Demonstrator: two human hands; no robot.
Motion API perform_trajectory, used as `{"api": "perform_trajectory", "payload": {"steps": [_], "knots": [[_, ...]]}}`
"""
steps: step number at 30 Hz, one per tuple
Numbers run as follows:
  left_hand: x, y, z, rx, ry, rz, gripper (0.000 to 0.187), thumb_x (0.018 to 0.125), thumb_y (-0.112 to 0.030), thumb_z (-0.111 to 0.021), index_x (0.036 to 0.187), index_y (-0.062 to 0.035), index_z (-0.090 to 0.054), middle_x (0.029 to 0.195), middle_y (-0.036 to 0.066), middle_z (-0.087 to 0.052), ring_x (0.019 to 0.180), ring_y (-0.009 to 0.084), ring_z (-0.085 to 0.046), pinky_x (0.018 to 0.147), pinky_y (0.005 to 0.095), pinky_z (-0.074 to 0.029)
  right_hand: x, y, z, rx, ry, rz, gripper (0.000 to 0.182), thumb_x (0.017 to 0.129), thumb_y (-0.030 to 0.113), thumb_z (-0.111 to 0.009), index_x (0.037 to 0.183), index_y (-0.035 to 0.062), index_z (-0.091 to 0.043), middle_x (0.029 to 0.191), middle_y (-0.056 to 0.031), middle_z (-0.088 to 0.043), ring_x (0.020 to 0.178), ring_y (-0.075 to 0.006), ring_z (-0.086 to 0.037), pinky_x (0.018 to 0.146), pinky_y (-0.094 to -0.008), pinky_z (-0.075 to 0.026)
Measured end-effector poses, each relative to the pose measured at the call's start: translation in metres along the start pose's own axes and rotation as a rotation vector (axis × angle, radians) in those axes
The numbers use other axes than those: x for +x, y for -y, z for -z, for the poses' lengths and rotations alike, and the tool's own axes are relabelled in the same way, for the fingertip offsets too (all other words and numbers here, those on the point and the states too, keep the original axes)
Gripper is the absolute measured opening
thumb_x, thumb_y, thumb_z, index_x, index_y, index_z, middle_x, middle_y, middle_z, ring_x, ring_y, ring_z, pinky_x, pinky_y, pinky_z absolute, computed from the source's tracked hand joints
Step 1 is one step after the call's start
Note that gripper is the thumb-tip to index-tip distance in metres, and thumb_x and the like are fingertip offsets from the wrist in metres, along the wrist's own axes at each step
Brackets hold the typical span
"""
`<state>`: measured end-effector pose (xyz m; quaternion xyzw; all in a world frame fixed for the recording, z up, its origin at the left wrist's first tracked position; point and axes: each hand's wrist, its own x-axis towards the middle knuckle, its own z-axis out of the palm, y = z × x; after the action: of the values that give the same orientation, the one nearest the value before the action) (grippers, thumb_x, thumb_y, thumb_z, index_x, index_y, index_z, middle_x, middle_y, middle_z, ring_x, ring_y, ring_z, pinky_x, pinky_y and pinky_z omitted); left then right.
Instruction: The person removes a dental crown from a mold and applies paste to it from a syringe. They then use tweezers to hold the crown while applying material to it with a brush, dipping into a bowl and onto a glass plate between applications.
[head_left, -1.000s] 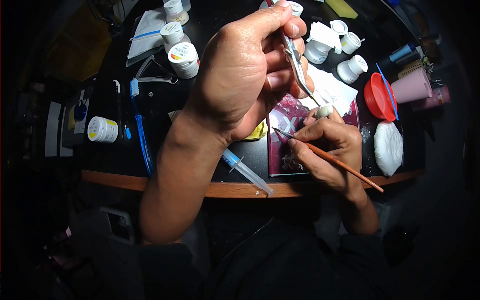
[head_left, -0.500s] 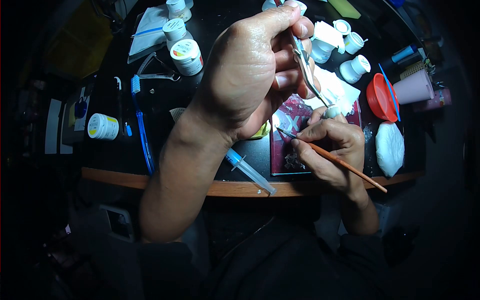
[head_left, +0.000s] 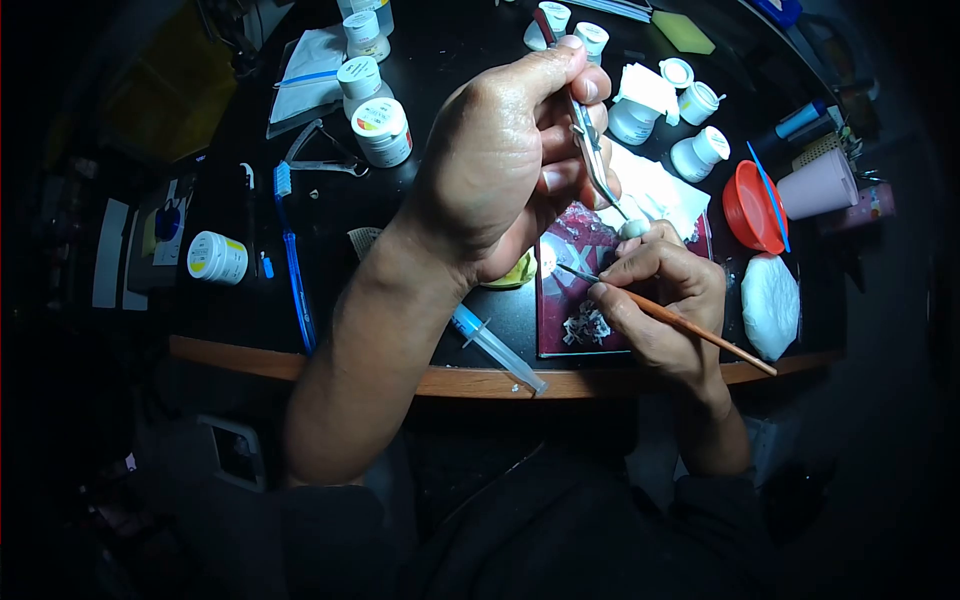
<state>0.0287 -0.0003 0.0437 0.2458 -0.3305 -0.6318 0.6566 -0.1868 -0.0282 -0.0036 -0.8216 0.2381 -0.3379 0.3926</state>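
Note:
My left hand (head_left: 520, 150) is raised over the desk, its fingers closed around metal tweezers (head_left: 592, 150) that slant down to the right. At their tips, close above my other hand, is a small pale rounded piece (head_left: 634, 229). My right hand (head_left: 665, 290) pinches a thin brush with a brown wooden handle (head_left: 690, 330). The dark bristle end points left, right beside a bright white patch (head_left: 549, 260) on a dark red flat board (head_left: 560, 335). White shavings (head_left: 586, 325) lie on that board, and crumpled white tissue (head_left: 655, 185) sits behind the right hand.
White-lidded jars (head_left: 381, 132) stand at the back left, more jars (head_left: 700, 153) at the back right. A red bowl (head_left: 754, 215), pink cup (head_left: 818, 185) and white wrapped lump (head_left: 771, 308) sit on the right. A syringe (head_left: 500, 350) lies at the front edge; a blue toothbrush (head_left: 293, 285) lies left.
The view has shifted slightly, so the desk items sit a little differently. The tweezers' tips and the pale piece appear slightly further left; both hands keep their grips.

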Motion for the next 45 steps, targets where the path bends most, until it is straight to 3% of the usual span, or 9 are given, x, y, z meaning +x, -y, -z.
{"api": "perform_trajectory", "payload": {"steps": [6, 9, 24, 33, 36, 41, 45], "knots": [[0.001, 0.000, -0.002, -0.029, -0.031, 0.012, 0.033, 0.112, -0.032, -0.035, 0.088, -0.0126, -0.046, 0.062, -0.007, -0.030, 0.048, 0.0039, -0.026, 0.054, 0.0213, -0.037, 0.004, 0.007, -0.007, -0.119, 0.010, 0.063, 0.010, 0.068, 0.003, -0.078, 0.076, -0.0003, -0.073, 0.071, -0.0083, -0.067, 0.081, -0.0176, -0.062, 0.070, -0.0317, -0.048], [0.003, 0.006, 0.009, -0.103, 0.056, -0.006, 0.032, 0.107, -0.034, -0.045, 0.089, -0.0099, -0.054, 0.068, -0.002, -0.049, 0.052, 0.0056, -0.042, 0.050, 0.0199, -0.037, 0.004, 0.007, -0.009, -0.157, 0.003, 0.072, 0.010, 0.068, 0.003, -0.078, 0.077, -0.0006, -0.074, 0.070, -0.0084, -0.067, 0.082, -0.0177, -0.062, 0.069, -0.0323, -0.048], [0.003, 0.008, 0.011, -0.146, 0.052, -0.015, 0.032, 0.108, -0.031, -0.046, 0.089, -0.0073, -0.058, 0.067, -0.001, -0.051, 0.049, 0.0074, -0.047, 0.048, 0.0211, -0.038, 0.003, 0.004, -0.008, -0.139, -0.016, 0.066, 0.009, 0.067, 0.001, -0.077, 0.076, -0.0001, -0.074, 0.071, -0.0072, -0.066, 0.080, -0.0167, -0.061, 0.070, -0.0312, -0.047], [0.003, 0.008, 0.002, -0.090, -0.068, -0.029, 0.031, 0.108, -0.030, -0.047, 0.090, -0.0068, -0.058, 0.068, 0.001, -0.053, 0.048, 0.0087, -0.050, 0.047, 0.0207, -0.042, 0.001, 0.000, -0.008, -0.101, -0.015, 0.052, 0.008, 0.070, 0.001, -0.078, 0.077, 0.0000, -0.073, 0.074, -0.0076, -0.065, 0.080, -0.0157, -0.061, 0.070, -0.0298, -0.047], [0.004, 0.008, 0.008, -0.166, 0.041, -0.018, 0.032, 0.108, -0.031, -0.047, 0.089, -0.0071, -0.059, 0.066, 0.000, -0.052, 0.048, 0.0079, -0.048, 0.047, 0.0208, -0.042, -0.001, 0.000, -0.008, -0.038, -0.024, -0.023, 0.007, 0.073, 0.001, -0.078, 0.078, -0.0007, -0.073, 0.075, -0.0078, -0.065, 0.080, -0.0149, -0.060, 0.069, -0.0296, -0.047], [0.005, 0.011, 0.011, -0.160, 0.054, -0.034, 0.034, 0.108, -0.032, -0.047, 0.088, -0.0077, -0.060, 0.062, -0.002, -0.049, 0.048, 0.0069, -0.048, 0.047, 0.0203, -0.040, -0.001, 0.008, -0.005, 0.048, -0.013, -0.180, 0.007, 0.074, 0.001, -0.078, 0.078, -0.0012, -0.072, 0.076, -0.0082, -0.065, 0.079, -0.0146, -0.060, 0.068, -0.0295, -0.047], [0.005, 0.011, 0.010, -0.152, 0.027, -0.026, 0.034, 0.108, -0.032, -0.046, 0.088, -0.0079, -0.060, 0.061, -0.002, -0.047, 0.047, 0.0068, -0.047, 0.047, 0.0198, -0.038, 0.001, 0.006, -0.003, -0.041, 0.007, -0.091, 0.008, 0.074, 0.003, -0.078, 0.077, -0.0007, -0.072, 0.075, -0.0079, -0.065, 0.078, -0.0145, -0.059, 0.068, -0.0297, -0.046]]}}
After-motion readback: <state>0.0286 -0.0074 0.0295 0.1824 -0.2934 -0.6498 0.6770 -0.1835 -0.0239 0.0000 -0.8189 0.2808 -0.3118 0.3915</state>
